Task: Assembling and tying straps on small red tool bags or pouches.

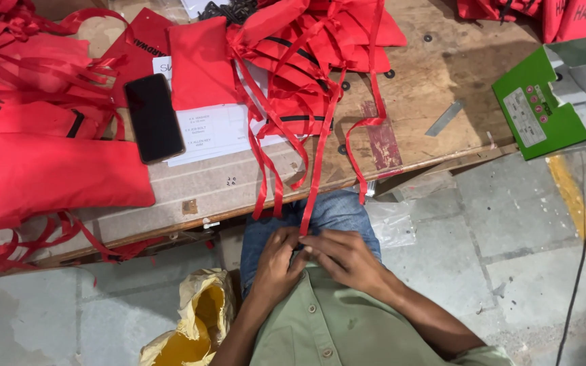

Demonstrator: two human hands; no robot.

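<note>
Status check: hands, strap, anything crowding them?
Both hands, left hand and right hand, pinched together on the end of a red strap in the lap. Strap hangs off the table edge. Nothing crowding them.

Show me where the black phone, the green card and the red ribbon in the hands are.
black phone (pixel 153 117), head view, middle of its dark screen.
green card (pixel 536 108), head view, centre of its green face.
red ribbon (pixel 311 203), head view, strip just above the hands.
</note>
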